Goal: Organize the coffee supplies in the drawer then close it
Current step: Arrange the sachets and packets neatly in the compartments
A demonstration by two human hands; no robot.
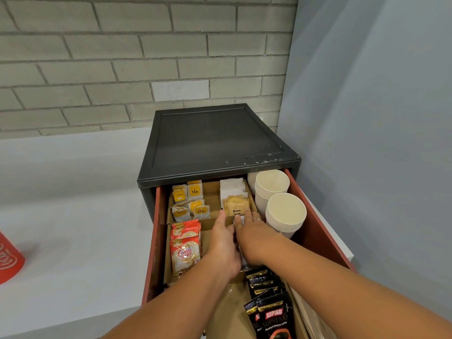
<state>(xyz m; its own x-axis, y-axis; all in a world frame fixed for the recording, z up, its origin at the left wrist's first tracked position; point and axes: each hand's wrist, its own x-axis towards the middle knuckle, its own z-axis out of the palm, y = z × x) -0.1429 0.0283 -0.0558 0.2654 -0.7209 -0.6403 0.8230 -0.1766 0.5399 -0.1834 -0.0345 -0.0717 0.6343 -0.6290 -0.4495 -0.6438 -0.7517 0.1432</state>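
A red drawer (318, 231) stands pulled out of a dark grey cabinet (215, 140), with cardboard dividers inside. Both my hands reach into its middle compartment. My left hand (223, 243) lies with straight fingers against the left side of a bundle of white sachets (239, 220). My right hand (255, 237), with a ring on one finger, holds that bundle from the right, and its thumb is hidden. Just behind my fingertips are brown sugar packets (236, 206) and white packets (231, 188). Tea bags (190, 199) fill the back left, and Coffee mate sachets (185, 248) the left middle. Black Kopiko sachets (270, 304) lie at the front.
Two stacks of paper cups (285, 211) stand along the drawer's right side. The cabinet sits on a white counter (73, 241) against a grey brick wall, with a blue-grey wall close on the right. A red container (8, 260) is at the counter's left edge.
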